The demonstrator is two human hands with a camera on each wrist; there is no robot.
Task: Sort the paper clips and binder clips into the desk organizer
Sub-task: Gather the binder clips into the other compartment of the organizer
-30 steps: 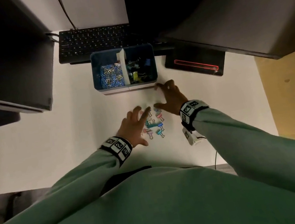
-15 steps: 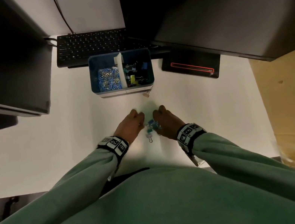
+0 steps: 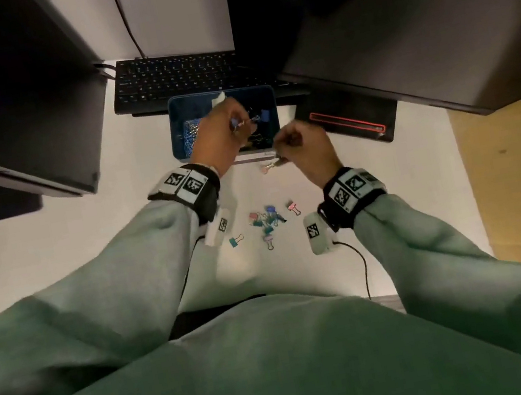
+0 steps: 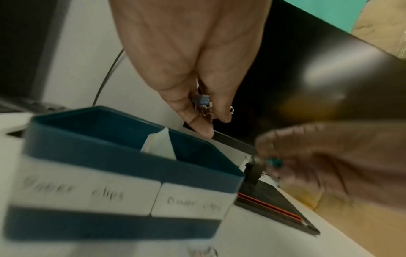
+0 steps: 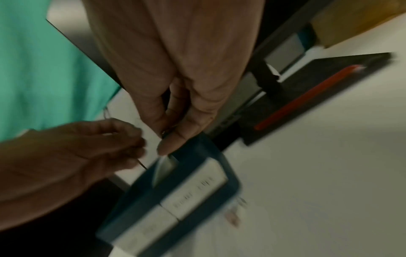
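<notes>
Spreading under everything is the white surface [image 3: 53, 254], with a black keyboard [image 3: 175, 76] at its far edge and dark monitors hanging over both sides. Just in front of the keyboard stands the blue desk organizer [image 3: 179, 131], split by a pale divider [image 4: 159, 144] into two compartments: the left one holds a heap of paper clips [image 3: 189, 133], the right one dark binder clips [image 3: 261, 138]. White labels run across its front wall, their writing too blurred to read with certainty. The left hand [image 3: 218, 135] hangs over the organizer near the divider, its fingers curled around a small blue binder clip [image 4: 203, 100] with wire handles. The right hand [image 3: 304, 147] sits at the organizer's front right corner, fingers closed in a fist; the left wrist view shows a teal binder clip [image 4: 274, 161] pinched in it. A pink binder clip [image 3: 267, 168] lies on the surface just in front of the organizer. Nearer the person, between the two wrists, a loose cluster of coloured binder clips [image 3: 266, 220] rests on the surface.
</notes>
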